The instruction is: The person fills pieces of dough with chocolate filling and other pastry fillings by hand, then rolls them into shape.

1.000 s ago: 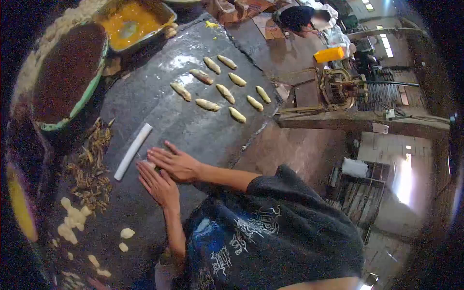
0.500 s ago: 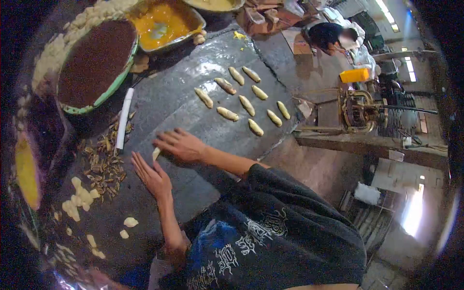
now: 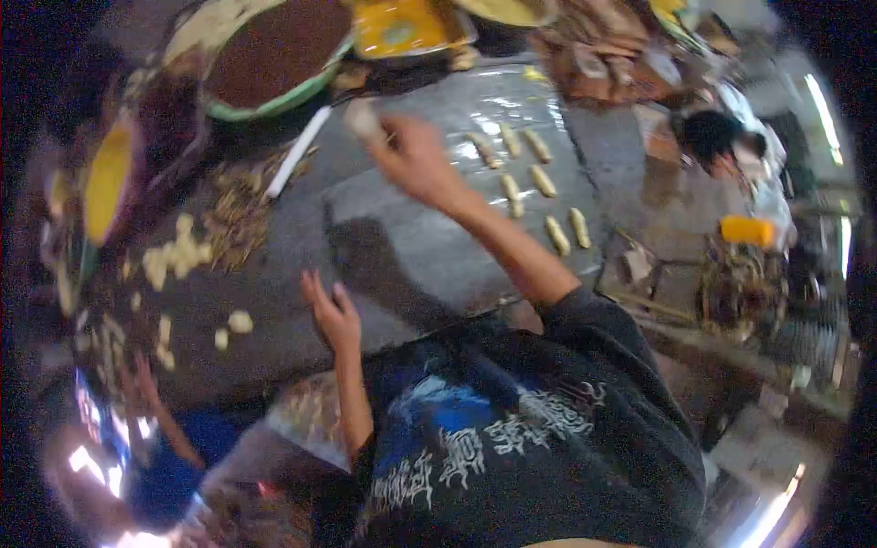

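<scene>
My right hand (image 3: 411, 160) is raised over the far part of the dark worktop (image 3: 301, 320), its fingers closed on a pale piece of dough (image 3: 363, 121), blurred by motion. Lower and to the left, my left hand (image 3: 334, 317) is held above the near part of the worktop, fingers stretched out and nothing in it. Several shaped dough rolls (image 3: 512, 194) lie spaced out to the right of my right hand; its arm covers part of that area. Small dough lumps (image 3: 239, 321) lie left of my left hand.
A green-rimmed basin of brown filling (image 3: 283, 59) and a tray of yellow liquid (image 3: 402, 27) stand at the back. A white rod (image 3: 300, 152) lies beside brown strips (image 3: 239, 215). Another person's hand (image 3: 142, 384) is at lower left; a second person (image 3: 717, 142) is at right.
My right hand has moved up and away from my left hand, carrying the dough piece. My left hand has stayed low, now apart from the dough. The whole view has shifted.
</scene>
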The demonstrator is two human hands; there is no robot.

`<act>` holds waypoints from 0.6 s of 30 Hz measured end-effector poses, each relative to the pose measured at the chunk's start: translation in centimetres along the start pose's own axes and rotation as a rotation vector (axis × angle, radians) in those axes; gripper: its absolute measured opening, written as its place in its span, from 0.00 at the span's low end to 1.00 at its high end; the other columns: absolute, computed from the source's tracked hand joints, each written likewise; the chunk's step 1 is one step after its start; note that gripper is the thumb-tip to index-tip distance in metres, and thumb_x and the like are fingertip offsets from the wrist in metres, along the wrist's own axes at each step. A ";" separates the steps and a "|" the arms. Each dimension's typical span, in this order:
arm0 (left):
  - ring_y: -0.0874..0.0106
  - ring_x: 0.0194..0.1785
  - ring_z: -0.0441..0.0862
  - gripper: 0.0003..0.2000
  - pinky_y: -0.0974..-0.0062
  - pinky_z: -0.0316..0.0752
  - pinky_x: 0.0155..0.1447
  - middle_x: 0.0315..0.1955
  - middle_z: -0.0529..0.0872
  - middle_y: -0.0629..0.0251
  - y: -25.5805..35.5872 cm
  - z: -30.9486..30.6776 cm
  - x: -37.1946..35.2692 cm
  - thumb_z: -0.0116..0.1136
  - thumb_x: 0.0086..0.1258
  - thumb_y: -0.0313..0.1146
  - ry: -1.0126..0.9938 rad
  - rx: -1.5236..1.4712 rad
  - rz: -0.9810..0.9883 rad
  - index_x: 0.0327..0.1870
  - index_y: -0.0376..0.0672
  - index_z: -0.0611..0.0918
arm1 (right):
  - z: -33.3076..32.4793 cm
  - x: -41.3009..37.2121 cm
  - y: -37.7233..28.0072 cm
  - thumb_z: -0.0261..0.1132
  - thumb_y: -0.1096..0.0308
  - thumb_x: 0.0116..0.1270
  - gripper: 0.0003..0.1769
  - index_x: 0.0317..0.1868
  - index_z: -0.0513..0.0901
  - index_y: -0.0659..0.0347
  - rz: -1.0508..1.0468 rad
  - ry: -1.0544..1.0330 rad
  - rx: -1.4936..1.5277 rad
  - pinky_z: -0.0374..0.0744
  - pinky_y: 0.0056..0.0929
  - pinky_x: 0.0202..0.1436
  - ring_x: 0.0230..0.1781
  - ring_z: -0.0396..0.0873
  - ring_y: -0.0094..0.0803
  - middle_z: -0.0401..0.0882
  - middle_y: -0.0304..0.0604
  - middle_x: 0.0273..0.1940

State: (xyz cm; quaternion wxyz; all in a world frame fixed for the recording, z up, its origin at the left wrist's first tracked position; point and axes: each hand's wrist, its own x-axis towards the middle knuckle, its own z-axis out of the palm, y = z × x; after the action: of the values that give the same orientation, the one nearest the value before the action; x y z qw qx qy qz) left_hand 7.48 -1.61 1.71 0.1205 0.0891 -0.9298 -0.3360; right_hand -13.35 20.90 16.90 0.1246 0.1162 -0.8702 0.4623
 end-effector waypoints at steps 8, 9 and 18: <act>0.46 0.83 0.52 0.25 0.50 0.56 0.81 0.81 0.57 0.47 -2.5 -2.4 2.3 0.54 0.81 0.37 0.060 -0.023 -0.102 0.76 0.40 0.68 | 6.7 -8.7 10.4 0.67 0.54 0.72 0.21 0.51 0.78 0.64 -0.002 0.056 -0.874 0.79 0.49 0.38 0.36 0.83 0.51 0.82 0.53 0.40; 0.46 0.83 0.52 0.26 0.50 0.56 0.81 0.81 0.56 0.48 -3.1 -3.0 2.8 0.54 0.81 0.36 0.063 -0.040 -0.109 0.76 0.40 0.68 | 6.4 -9.4 9.3 0.67 0.52 0.71 0.22 0.51 0.79 0.64 0.034 0.070 -0.865 0.79 0.49 0.39 0.37 0.83 0.51 0.82 0.53 0.40; 0.53 0.72 0.75 0.15 0.59 0.68 0.74 0.67 0.79 0.51 -8.9 -12.9 6.2 0.55 0.78 0.28 0.281 -0.067 -0.183 0.62 0.38 0.80 | 10.1 -11.2 2.5 0.71 0.62 0.66 0.22 0.56 0.81 0.63 0.068 -0.021 -0.655 0.79 0.51 0.55 0.49 0.82 0.56 0.84 0.56 0.47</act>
State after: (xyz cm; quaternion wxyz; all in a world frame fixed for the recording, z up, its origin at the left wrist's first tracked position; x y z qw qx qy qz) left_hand 6.02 -17.67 6.62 0.2213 0.2154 -0.8802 -0.3604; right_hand -4.69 14.85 5.81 0.1309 0.0457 -0.9772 0.1607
